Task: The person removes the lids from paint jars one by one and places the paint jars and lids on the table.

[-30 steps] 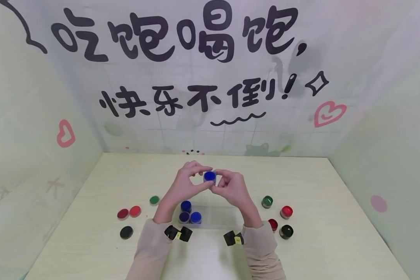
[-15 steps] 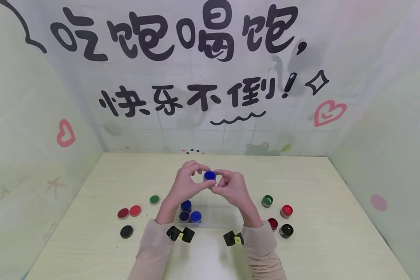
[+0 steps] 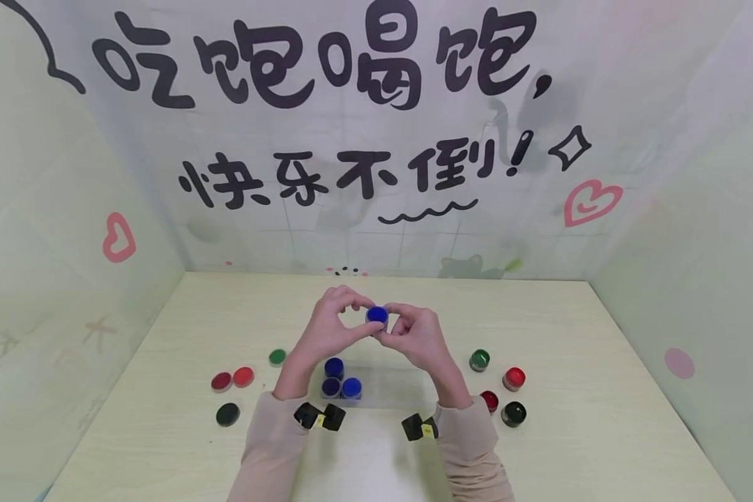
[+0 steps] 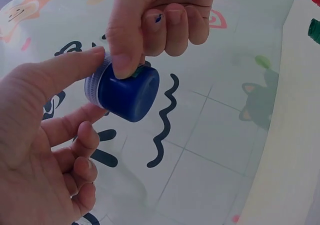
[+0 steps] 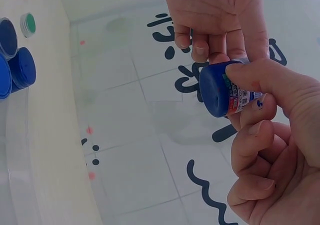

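Three blue jars (image 3: 351,388) block the left end of the tray (image 3: 401,387); its right is free from above. The left arm (image 3: 270,443) parts tray from lids (image 3: 243,377), the right arm (image 3: 470,436) tray from open jars (image 3: 514,378). Beyond left hand (image 3: 329,328), held jar (image 3: 377,316) and right hand (image 3: 418,337), bare table (image 3: 508,307) reaches the wall (image 3: 257,251).

the tabletop (image 3: 558,335) has a pale wood look. on its left lie a green lid (image 3: 277,358), a bright red lid (image 3: 243,377) just beside a dark red lid (image 3: 222,381), and a blackish lid (image 3: 228,415). near the middle there is a clear tray (image 3: 397,389). on the right stand a green jar (image 3: 480,360), a bright red jar (image 3: 514,379), a dark red jar (image 3: 490,401) and a blackish jar (image 3: 514,414).
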The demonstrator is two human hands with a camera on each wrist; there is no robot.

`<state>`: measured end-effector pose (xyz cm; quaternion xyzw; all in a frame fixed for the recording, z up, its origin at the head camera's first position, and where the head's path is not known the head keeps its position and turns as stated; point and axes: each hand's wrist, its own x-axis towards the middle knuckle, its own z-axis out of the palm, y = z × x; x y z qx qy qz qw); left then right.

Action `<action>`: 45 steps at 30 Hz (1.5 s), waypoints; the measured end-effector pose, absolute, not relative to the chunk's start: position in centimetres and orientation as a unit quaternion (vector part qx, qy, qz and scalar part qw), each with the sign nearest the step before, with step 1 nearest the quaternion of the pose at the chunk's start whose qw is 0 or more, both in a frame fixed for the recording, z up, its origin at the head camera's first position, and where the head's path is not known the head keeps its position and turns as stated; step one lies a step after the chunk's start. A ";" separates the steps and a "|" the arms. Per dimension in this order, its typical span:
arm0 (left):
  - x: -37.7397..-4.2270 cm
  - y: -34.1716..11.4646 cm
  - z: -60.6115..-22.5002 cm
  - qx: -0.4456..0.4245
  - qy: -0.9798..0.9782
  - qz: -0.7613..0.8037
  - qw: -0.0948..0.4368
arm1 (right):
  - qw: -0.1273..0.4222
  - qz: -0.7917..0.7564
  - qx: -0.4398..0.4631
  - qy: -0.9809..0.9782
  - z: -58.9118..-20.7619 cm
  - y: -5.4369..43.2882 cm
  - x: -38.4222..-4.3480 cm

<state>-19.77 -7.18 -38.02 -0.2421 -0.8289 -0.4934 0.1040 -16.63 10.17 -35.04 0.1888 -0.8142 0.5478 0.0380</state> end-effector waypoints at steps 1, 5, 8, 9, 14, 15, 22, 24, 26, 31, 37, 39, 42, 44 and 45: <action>-19.7 -7.1 -38.1 -0.237 -0.829 -0.495 0.105 | 0.037 0.548 0.190 -0.814 -35.1 10.2 -16.7; -19.6 -7.2 -38.1 -0.241 -0.827 -0.496 0.104 | 0.037 0.548 0.190 -0.814 -36.5 10.4 -17.5; -19.8 -7.5 -38.1 -0.266 -0.821 -0.496 0.099 | 0.040 0.547 0.190 -0.815 -37.8 10.6 -18.2; -19.8 -7.6 -38.1 -0.272 -0.819 -0.496 0.097 | 0.040 0.546 0.189 -0.815 -38.3 10.6 -18.5; -19.8 -7.6 -38.2 -0.266 -0.820 -0.497 0.101 | 0.040 0.553 0.196 -0.809 -38.8 10.8 -18.7; -19.8 -7.6 -38.2 -0.261 -0.821 -0.497 0.102 | 0.041 0.554 0.197 -0.808 -38.8 10.8 -18.7; -19.8 -8.0 -38.4 -0.279 -0.816 -0.499 0.087 | 0.036 0.557 0.196 -0.806 -38.8 10.8 -18.6; -19.9 -8.1 -38.4 -0.285 -0.813 -0.500 0.083 | 0.033 0.557 0.196 -0.806 -38.9 10.8 -18.6; -20.0 -8.1 -38.4 -0.282 -0.814 -0.501 0.084 | 0.033 0.558 0.198 -0.805 -39.0 10.8 -18.6; -19.9 -7.9 -38.6 -0.255 -0.821 -0.501 0.099 | 0.036 0.559 0.199 -0.804 -39.0 10.8 -18.6; -19.9 -8.1 -38.5 -0.292 -0.816 -0.492 0.084 | 0.040 0.562 0.212 -0.798 -39.1 10.8 -18.6; -19.9 -8.1 -38.6 -0.296 -0.813 -0.494 0.082 | 0.039 0.564 0.216 -0.796 -39.2 10.8 -18.6; -19.9 -7.9 -38.7 -0.279 -0.818 -0.496 0.087 | 0.035 0.564 0.215 -0.796 -39.3 10.8 -18.7; -19.9 -7.8 -38.8 -0.265 -0.822 -0.496 0.092 | 0.030 0.563 0.211 -0.798 -39.3 10.7 -18.6; -19.9 -7.7 -38.8 -0.260 -0.823 -0.496 0.096 | 0.028 0.562 0.209 -0.800 -39.2 10.7 -18.6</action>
